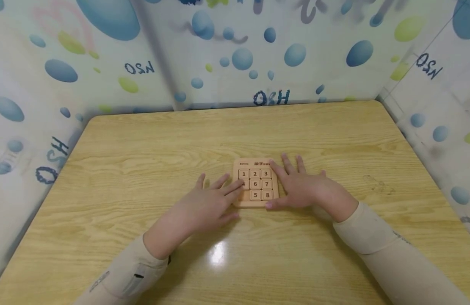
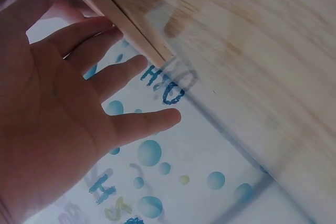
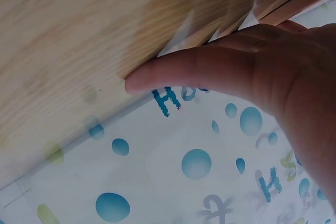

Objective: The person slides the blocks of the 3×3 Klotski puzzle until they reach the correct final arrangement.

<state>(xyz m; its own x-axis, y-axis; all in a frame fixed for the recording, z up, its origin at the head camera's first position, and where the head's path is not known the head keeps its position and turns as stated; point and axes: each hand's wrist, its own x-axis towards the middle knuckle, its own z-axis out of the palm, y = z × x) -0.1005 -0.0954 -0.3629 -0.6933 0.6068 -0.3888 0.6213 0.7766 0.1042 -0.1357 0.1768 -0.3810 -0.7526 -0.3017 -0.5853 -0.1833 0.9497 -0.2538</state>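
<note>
A wooden number slide puzzle lies flat on the table, with several square numbered tiles in its frame. Its rows read 1, 2, 3, then 4, 6, 7, then a gap at the lower left followed by 5 and 8. The left hand has its fingers spread, and a straight index fingertip touches the 4 tile, partly covering it. At the puzzle's right side, the right hand rests with index finger at the top corner and thumb at the bottom corner, fingers extended. Both wrist views show the puzzle's side edge near the fingers.
The wood-grain table stretches out on all sides of the puzzle. Behind it and at both sides stand white walls printed with blue and green drops and letters. Light sleeves cover both forearms.
</note>
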